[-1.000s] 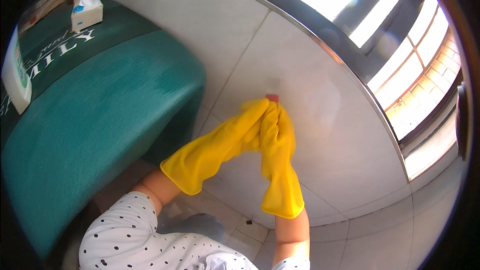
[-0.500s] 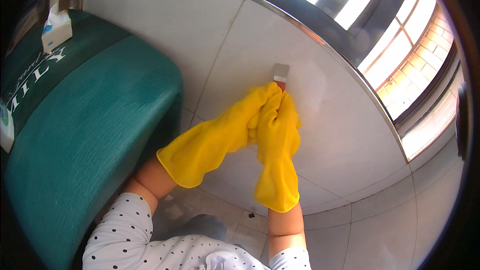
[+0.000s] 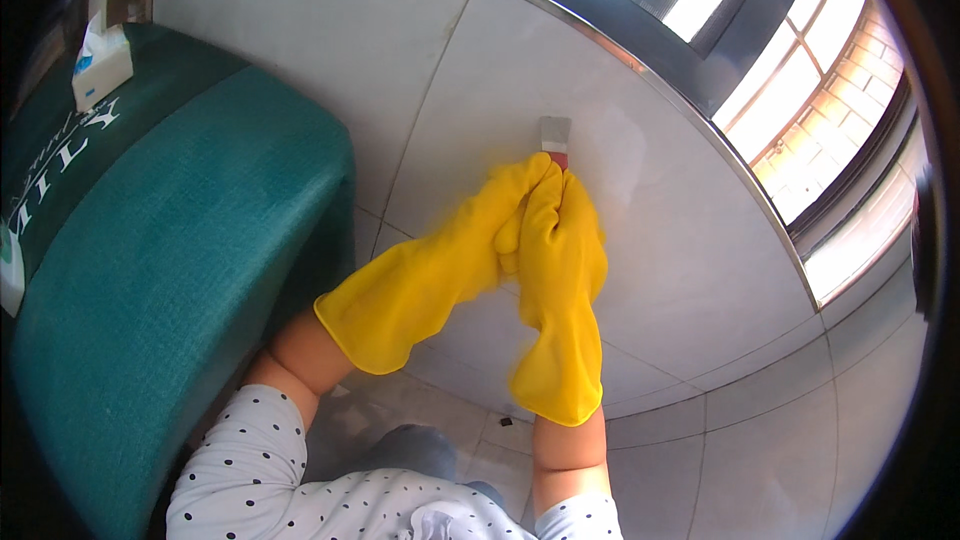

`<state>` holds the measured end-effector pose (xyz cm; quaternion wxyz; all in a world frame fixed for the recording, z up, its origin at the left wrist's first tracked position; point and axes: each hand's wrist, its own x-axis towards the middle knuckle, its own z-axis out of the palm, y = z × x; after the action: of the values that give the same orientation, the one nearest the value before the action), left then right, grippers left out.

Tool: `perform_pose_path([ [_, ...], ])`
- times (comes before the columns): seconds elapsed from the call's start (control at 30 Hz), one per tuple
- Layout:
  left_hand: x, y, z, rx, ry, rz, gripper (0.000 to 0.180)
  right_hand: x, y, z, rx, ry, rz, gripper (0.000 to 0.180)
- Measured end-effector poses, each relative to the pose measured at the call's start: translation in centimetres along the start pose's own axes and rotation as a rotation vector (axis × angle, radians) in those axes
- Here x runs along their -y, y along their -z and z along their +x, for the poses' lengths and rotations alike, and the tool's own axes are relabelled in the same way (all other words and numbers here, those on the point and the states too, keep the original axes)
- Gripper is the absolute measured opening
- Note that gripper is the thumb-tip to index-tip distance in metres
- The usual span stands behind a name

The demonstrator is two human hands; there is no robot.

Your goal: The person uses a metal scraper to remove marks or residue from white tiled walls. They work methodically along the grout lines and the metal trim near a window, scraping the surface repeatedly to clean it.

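Both my hands wear long yellow rubber gloves and are closed together round one scraper (image 3: 555, 132). Its flat metal blade points up and away from me, against the pale wall tile (image 3: 640, 190). A bit of the scraper's red grip shows just above my fingers; the gloves hide the rest. My left hand (image 3: 510, 210) comes in from the left and presses against my right hand (image 3: 562, 220), fingers wrapped round the grip.
A green padded seat (image 3: 180, 240) fills the left side, with a tissue box (image 3: 103, 70) on its far end. A metal trim (image 3: 600, 40) borders the tiled wall below a dark-framed window (image 3: 690, 0). A small dark scrap (image 3: 506, 421) lies on the floor.
The scraper and both gloved hands sit slightly higher and a little to the left in the picture. The grip is the same, and the whole view has shifted slightly.
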<state>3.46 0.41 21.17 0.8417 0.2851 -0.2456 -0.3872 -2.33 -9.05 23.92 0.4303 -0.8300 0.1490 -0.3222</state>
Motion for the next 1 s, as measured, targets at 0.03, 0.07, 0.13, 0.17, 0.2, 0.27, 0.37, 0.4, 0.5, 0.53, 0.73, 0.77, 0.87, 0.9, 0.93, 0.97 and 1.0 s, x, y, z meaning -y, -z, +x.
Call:
perform_pose_path([
  [0.03,-0.3,0.0,0.1,0.036,0.041,-0.060,0.045,-0.1,0.0,0.1,0.003,-0.003,0.001,0.041],
  [0.07,-0.9,0.0,0.4,0.076,0.083,-0.123,0.043,-0.1,0.0,0.1,0.004,-0.005,0.000,0.041],
  [0.13,-1.3,-0.1,0.5,0.142,0.112,-0.177,0.042,0.1,0.2,0.3,0.005,-0.003,-0.010,0.041],
  [0.17,-1.6,-0.1,0.4,0.159,0.097,-0.160,0.042,0.3,0.2,0.2,0.013,-0.003,-0.008,0.041],
  [0.2,-1.7,0.0,0.2,0.176,0.083,-0.144,0.042,0.3,0.4,0.0,0.015,-0.008,-0.006,0.041],
  [0.27,-0.1,1.9,1.3,0.321,0.153,-0.237,0.043,0.7,0.8,-0.6,0.017,-0.004,-0.016,0.041],
  [0.37,0.1,2.8,1.2,0.318,0.237,-0.247,0.043,-0.1,1.3,-2.0,0.038,-0.026,-0.009,0.041],
  [0.4,0.1,2.6,1.0,0.286,0.262,-0.235,0.044,-0.1,1.5,-2.2,0.043,-0.028,-0.014,0.041],
  [0.5,1.0,3.1,1.5,0.234,-0.045,-0.091,0.044,0.3,1.3,-1.7,0.068,-0.017,-0.010,0.041],
  [0.53,0.8,3.0,1.3,0.185,-0.074,-0.055,0.043,0.6,1.0,-1.3,0.080,-0.007,-0.004,0.041],
  [0.73,-0.5,1.9,2.8,-0.007,0.069,-0.123,0.044,0.4,0.6,0.6,0.096,-0.007,-0.028,0.042],
  [0.77,-0.8,3.1,2.9,0.077,0.025,-0.130,0.044,0.9,0.5,0.9,0.100,-0.003,-0.024,0.042],
  [0.87,-0.7,3.9,3.0,0.176,-0.228,0.271,0.043,1.3,0.6,1.1,0.103,0.001,-0.019,0.042],
  [0.9,-0.2,3.8,3.1,0.202,-0.293,0.311,0.042,1.1,0.6,1.1,0.104,0.001,-0.018,0.042],
  [0.93,0.3,3.8,3.1,0.223,-0.356,0.350,0.042,0.9,0.6,1.0,0.100,-0.003,-0.018,0.042],
  [0.97,1.1,3.7,3.1,0.267,-0.388,0.222,0.042,0.7,0.6,1.0,0.095,-0.003,-0.021,0.042],
  [1.0,1.0,3.8,3.0,0.274,-0.423,0.268,0.042,0.7,0.5,0.9,0.090,-0.002,-0.019,0.042],
])
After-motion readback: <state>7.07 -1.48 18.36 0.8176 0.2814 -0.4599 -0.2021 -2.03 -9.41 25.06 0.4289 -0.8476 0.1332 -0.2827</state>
